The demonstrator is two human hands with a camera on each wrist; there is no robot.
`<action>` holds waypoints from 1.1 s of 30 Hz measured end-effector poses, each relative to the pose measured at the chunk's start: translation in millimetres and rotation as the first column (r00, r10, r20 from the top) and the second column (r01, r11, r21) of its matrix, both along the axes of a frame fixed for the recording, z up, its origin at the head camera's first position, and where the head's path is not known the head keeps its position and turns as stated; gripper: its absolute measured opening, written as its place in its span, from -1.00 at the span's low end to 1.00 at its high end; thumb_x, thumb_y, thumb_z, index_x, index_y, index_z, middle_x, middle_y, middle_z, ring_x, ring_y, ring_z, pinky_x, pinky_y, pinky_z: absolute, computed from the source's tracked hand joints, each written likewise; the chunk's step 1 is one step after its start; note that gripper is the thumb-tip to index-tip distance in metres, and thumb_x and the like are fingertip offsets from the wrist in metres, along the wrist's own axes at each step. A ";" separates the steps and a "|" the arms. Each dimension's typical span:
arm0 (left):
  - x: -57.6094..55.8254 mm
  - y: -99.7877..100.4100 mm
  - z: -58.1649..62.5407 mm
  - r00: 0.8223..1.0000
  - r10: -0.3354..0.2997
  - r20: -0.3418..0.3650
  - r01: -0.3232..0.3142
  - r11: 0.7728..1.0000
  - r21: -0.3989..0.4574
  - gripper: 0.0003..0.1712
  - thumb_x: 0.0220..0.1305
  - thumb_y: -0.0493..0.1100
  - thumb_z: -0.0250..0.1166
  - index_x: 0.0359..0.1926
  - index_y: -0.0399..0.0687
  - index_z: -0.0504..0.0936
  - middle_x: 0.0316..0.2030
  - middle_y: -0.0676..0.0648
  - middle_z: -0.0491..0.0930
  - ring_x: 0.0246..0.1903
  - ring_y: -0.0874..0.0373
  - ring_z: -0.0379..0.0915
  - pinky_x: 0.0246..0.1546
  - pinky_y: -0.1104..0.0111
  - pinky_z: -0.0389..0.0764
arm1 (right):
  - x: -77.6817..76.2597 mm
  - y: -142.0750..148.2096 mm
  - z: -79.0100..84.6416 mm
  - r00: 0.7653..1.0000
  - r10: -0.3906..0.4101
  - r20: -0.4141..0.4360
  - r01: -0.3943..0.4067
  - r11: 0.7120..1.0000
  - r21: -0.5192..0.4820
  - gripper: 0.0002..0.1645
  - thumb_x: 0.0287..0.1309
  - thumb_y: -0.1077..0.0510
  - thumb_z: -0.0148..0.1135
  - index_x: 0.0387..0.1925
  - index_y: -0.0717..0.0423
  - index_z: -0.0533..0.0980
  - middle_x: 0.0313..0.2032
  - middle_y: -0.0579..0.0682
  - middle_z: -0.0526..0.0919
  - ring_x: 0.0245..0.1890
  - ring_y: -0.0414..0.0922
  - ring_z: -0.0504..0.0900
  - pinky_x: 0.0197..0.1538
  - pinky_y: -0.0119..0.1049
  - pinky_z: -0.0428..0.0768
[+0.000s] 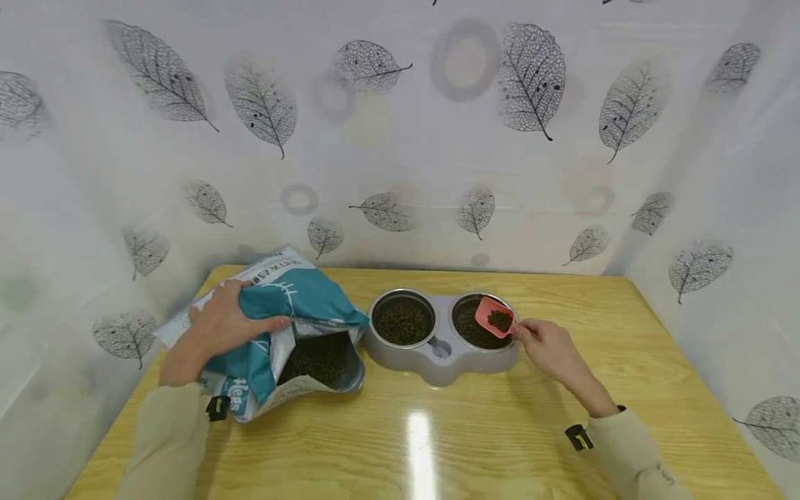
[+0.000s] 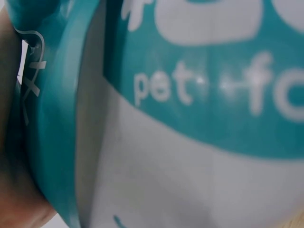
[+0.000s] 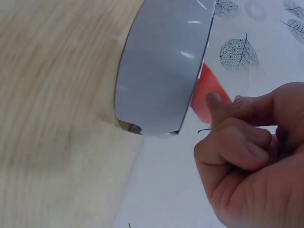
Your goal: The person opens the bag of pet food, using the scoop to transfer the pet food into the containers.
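Note:
A teal and white pet food bag (image 1: 315,295) lies tilted on its side at the left in the head view. Its open mouth faces the bowls and shows brown kibble (image 1: 315,359) inside. My left hand (image 1: 219,325) grips the bag's upper side, thumb stretched toward the mouth; in the left wrist view the printed bag (image 2: 190,123) fills most of the picture. Over the right-hand metal bowl (image 1: 461,333), my right hand (image 1: 553,349) pinches the handle of a pink scoop (image 1: 484,312) that carries a little kibble. The right wrist view shows the scoop (image 3: 206,92) partly hidden behind the bowl stand.
A grey double bowl stand (image 1: 440,373) sits mid-table, right beside the bag's mouth. Kibble lies in its left bowl (image 1: 403,325) as well. The wooden table (image 1: 350,451) meets a leaf-print curtain (image 1: 412,153) at the back and sides.

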State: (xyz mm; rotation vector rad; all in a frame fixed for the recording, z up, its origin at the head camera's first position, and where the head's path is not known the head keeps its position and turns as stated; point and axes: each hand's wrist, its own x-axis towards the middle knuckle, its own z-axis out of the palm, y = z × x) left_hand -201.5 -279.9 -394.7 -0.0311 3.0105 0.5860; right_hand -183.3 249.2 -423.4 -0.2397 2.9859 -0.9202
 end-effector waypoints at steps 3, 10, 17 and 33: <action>-0.3 0.1 -0.8 1.000 0.000 0.000 0.000 1.000 0.003 0.42 -0.21 0.68 0.14 0.44 -0.20 -0.01 0.33 -0.46 0.08 0.26 -0.41 0.05 -0.01 -0.46 -0.05 | -1.7 -0.4 3.0 1.000 -0.003 -0.016 0.004 0.998 0.063 -0.65 0.39 0.10 -0.05 -0.23 0.21 0.61 -0.43 0.07 0.66 -0.57 -0.16 0.41 -0.49 -0.31 0.32; -1.1 -0.6 -3.0 1.000 0.002 0.005 -0.002 1.000 0.005 0.43 -0.22 0.69 0.14 0.44 -0.20 -0.01 0.33 -0.45 0.08 0.26 -0.40 0.04 -0.01 -0.47 -0.06 | -3.7 -6.8 -1.8 0.999 0.032 0.000 -0.032 0.992 0.124 -0.70 0.37 0.13 -0.02 -0.32 0.18 0.59 -0.61 -0.05 0.47 -0.68 -0.18 0.26 -0.56 -0.33 0.22; -0.5 -0.5 -2.4 1.000 0.004 -0.001 -0.004 1.000 0.002 0.43 -0.23 0.69 0.14 0.44 -0.20 -0.01 0.32 -0.45 0.09 0.26 -0.39 0.05 -0.01 -0.46 -0.06 | -0.7 -11.4 0.5 0.999 0.041 -0.022 -0.037 0.986 0.161 -0.72 0.37 0.11 -0.01 -0.30 0.17 0.56 -0.67 -0.05 0.37 -0.70 -0.18 0.26 -0.59 -0.33 0.23; -0.3 2.0 0.7 1.000 0.004 0.010 -0.004 1.000 -0.003 0.42 -0.21 0.68 0.15 0.43 -0.21 -0.01 0.32 -0.46 0.09 0.25 -0.41 0.06 -0.01 -0.46 -0.05 | 10.2 -12.3 -0.4 0.973 0.030 -0.228 0.042 0.951 0.305 -0.77 0.30 0.12 0.09 -0.39 0.18 0.55 -0.73 -0.09 0.33 -0.73 -0.19 0.24 -0.66 -0.36 0.18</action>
